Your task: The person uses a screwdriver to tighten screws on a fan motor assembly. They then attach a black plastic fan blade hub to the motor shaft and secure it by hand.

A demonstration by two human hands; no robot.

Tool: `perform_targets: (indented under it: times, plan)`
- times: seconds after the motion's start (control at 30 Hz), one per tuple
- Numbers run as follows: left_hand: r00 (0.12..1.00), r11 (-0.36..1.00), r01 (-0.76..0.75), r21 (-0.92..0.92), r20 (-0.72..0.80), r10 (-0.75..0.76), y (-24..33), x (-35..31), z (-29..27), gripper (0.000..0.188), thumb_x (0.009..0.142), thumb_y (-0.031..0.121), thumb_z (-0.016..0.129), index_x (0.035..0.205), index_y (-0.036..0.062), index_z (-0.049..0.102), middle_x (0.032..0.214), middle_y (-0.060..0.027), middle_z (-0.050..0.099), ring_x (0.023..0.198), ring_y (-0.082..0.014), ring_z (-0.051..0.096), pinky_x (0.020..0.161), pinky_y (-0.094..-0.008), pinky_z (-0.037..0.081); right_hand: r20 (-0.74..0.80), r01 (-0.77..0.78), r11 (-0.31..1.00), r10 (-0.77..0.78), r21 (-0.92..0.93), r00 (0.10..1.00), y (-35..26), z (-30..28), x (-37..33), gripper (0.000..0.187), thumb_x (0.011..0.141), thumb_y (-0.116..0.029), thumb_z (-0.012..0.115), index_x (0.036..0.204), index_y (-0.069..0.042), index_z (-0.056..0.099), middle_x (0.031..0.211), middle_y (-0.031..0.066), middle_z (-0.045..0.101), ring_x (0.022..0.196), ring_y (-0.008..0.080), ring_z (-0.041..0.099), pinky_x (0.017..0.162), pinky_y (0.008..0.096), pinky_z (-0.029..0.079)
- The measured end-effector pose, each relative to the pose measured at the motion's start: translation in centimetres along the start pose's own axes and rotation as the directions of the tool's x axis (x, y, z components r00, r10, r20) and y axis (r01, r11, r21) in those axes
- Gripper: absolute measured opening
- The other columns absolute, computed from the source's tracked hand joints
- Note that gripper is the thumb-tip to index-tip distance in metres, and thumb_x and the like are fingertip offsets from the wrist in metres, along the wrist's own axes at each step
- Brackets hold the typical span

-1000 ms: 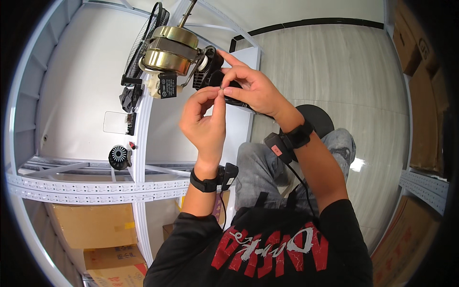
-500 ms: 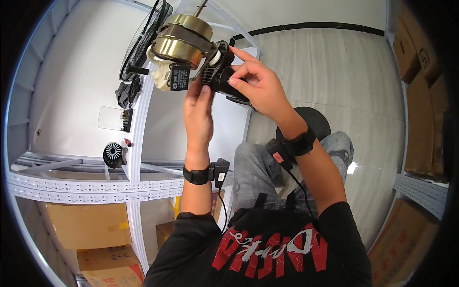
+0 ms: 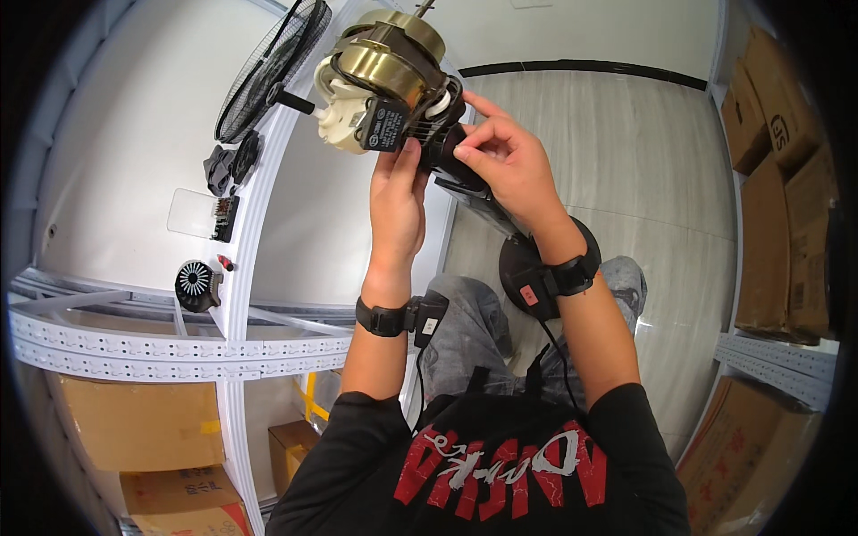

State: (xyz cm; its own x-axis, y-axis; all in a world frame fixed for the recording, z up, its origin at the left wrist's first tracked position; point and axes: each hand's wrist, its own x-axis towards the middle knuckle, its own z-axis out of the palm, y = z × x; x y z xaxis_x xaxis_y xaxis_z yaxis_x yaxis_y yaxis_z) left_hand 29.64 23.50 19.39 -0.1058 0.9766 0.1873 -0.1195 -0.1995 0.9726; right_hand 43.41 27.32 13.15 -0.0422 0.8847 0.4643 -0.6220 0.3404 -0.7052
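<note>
An uncovered electric fan motor (image 3: 393, 67) with a brass-coloured casing stands tilted ahead of me. On its near side are a cream-white gearbox (image 3: 344, 123) with a black knob and a black box-shaped capacitor (image 3: 386, 125). Below the motor is the fan's black neck (image 3: 438, 147), joined to a pole leading down toward a round black base (image 3: 511, 272). My left hand (image 3: 396, 201) is closed on the neck from the near left, its fingers partly hidden. At the neck's right side, my right hand (image 3: 514, 165) pinches thumb and forefinger together; what is between them is too small to make out.
On the white shelf to the left lie a black fan grille (image 3: 275, 71), dark small parts (image 3: 231, 165), a clear case with bits (image 3: 201, 214), a small red item (image 3: 225, 263) and a round black motor cover (image 3: 197, 286). Cardboard boxes (image 3: 769, 241) stand on shelving at right.
The motor and both hands appear farther right, while the shelf appears shifted left. More of the pole and base shows. Both hands keep the same grip.
</note>
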Motion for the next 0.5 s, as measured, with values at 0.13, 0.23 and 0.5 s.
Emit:
perform_targets:
  times: [0.13, 0.23, 0.5]
  plan:
    - [1.000, 0.995, 0.006, -0.095, -0.019, -0.007, -0.25, 0.13, -0.17, 0.043, 0.102, 0.020, 0.050, 0.136, -0.0050, 0.048, 0.131, -0.0140, 0.058, 0.121, -0.0225, 0.056, 0.107, -0.0382, 0.042, -0.001, -0.030, 0.998, 0.030, 0.047, 1.000, 0.13, -0.24, 0.10, 0.012, 0.087, 0.000, 0.073, 0.087, -0.001, 0.061, 0.155, 0.0197, 0.041, 0.109, 0.0177, 0.065, 0.093, 0.0296, 0.052]
    - [1.000, 0.991, -0.001, -0.133, 0.003, 0.001, -0.17, 0.24, -0.13, 0.042, 0.100, 0.020, 0.051, 0.134, -0.0052, 0.048, 0.130, -0.0142, 0.058, 0.121, -0.0230, 0.056, 0.108, -0.0386, 0.040, 0.030, -0.082, 0.994, 0.080, 0.075, 0.996, 0.05, -0.44, 0.40, 0.013, 0.087, 0.000, 0.073, 0.088, -0.002, 0.061, 0.154, 0.0185, 0.042, 0.111, 0.0166, 0.064, 0.096, 0.0297, 0.050]
    - [1.000, 0.990, 0.005, -0.139, -0.020, -0.008, -0.61, -0.07, -0.33, 0.047, 0.100, 0.020, 0.049, 0.140, -0.0050, 0.045, 0.133, -0.0146, 0.057, 0.125, -0.0230, 0.054, 0.111, -0.0387, 0.038, 0.047, -0.179, 0.980, 0.175, 0.089, 0.983, -0.71, -0.66, 0.54, 0.014, 0.084, -0.002, 0.076, 0.089, -0.003, 0.063, 0.145, 0.0264, 0.047, 0.113, 0.0164, 0.064, 0.097, 0.0290, 0.049]
